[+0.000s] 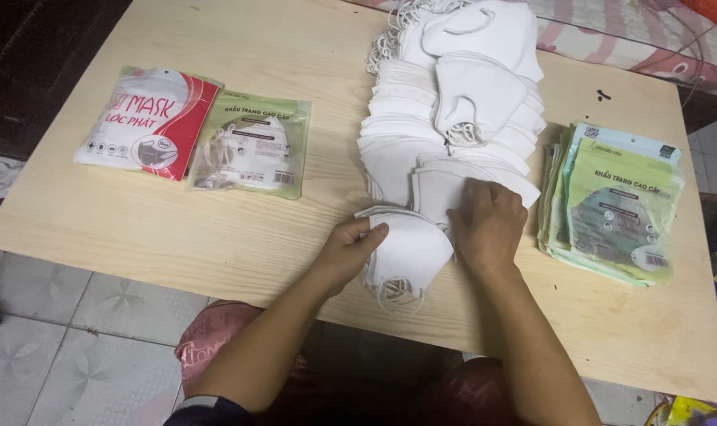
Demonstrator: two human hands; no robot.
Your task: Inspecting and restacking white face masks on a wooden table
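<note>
A small stack of white masks (406,251) was pinched by the left hand (351,248) and pressed flat by the right hand (486,223), just below the long mask pile (445,118); edges were best squared before lifting.

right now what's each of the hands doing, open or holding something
Left hand: closed on the edge of a white face mask.
Right hand: fingers curled, pressing on the mask pile; grip cannot be told.
</note>
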